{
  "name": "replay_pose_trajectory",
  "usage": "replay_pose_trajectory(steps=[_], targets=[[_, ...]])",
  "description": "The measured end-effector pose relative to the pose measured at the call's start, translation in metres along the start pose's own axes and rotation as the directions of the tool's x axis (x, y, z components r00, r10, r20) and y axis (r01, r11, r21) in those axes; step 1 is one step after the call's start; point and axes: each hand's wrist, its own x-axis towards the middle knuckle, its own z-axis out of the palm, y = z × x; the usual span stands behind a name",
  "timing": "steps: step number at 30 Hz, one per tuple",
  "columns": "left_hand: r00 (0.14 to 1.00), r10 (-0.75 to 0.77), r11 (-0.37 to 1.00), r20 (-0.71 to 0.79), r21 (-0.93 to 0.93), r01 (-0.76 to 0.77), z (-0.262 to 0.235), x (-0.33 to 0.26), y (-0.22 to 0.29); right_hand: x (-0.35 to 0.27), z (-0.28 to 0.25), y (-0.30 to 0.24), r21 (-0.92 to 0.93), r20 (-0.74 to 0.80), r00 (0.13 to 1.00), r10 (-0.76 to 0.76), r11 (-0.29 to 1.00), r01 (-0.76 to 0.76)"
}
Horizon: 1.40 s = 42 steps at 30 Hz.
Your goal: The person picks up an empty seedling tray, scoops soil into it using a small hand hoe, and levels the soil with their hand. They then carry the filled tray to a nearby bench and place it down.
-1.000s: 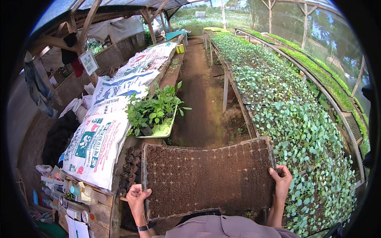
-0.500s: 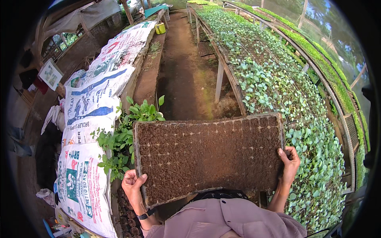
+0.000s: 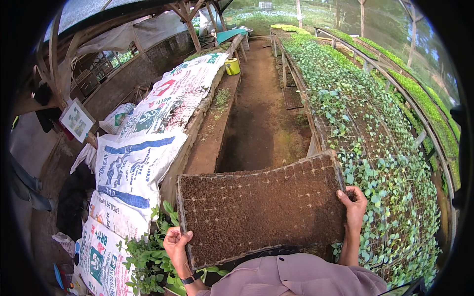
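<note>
- While gripped at both short ends, seed tray (image 3: 261,209) held level in front of the chest — dark, soil-filled, many small cells, nothing green sprouting in it.
- Left hand (image 3: 176,242) curled over the tray's near-left corner, thumb on top of the soil edge, fingers hidden underneath; dark watch (image 3: 190,279) on that wrist.
- Right hand (image 3: 354,207) closed around the tray's right edge, fingers wrapped over the rim, thumb side toward the body.
- Pinkish shirt (image 3: 296,276) filling the bottom edge, just under the tray.
- Directly behind the tray, dirt aisle (image 3: 256,113) running away between two long raised beds — partly covered at its near end by the tray itself.
- To the right, long table (image 3: 312,129) crowded with green seedlings (image 3: 375,148), reaching right up to the right hand; further rows of green (image 3: 424,98) beyond it.
- To the left, narrow bare table (image 3: 217,128) with a yellow container (image 3: 232,66) standing at its far end.
- Further left, printed white sacks (image 3: 143,148) laid flat in a row, touching one another.
- Below the left hand, leafy potted plants (image 3: 148,256) close against the tray's lower-left corner.
- Timber posts and roof frame (image 3: 190,19) overhead at the far left; framed picture (image 3: 76,120) leaning by the wall.
</note>
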Motion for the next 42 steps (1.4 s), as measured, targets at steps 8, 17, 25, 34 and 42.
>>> replay_pose_trajectory(steps=[8, 17, 25, 34, 42], targets=[[0.988, 0.006, 0.998, -0.156, 0.062, 0.004, 0.082, 0.129, -0.026, 0.165, 0.126, 0.027, 0.004, 0.111, 0.993, -0.041, 0.999, 0.041], [0.997, -0.003, 1.0, -0.081, 0.025, 0.005, 0.232, 0.337, -0.101, 0.371, 0.255, 0.098, -0.033, 0.1, 0.994, -0.041, 0.998, 0.045], [0.998, -0.039, 0.997, 0.043, 0.062, 0.036, 0.393, 0.511, -0.119, 0.546, 0.319, 0.138, 0.002, -0.012, 1.0, 0.005, 1.0, -0.005], [1.0, -0.004, 1.0, 0.004, 0.009, 0.004, 0.586, 0.663, -0.178, 0.779, 0.411, 0.208, 0.052, -0.02, 1.0, -0.007, 0.999, 0.008], [0.998, 0.016, 1.0, -0.058, 0.007, -0.016, 0.694, 0.776, -0.187, 0.958, 0.495, 0.217, 0.018, 0.05, 0.999, 0.015, 1.0, -0.016]])
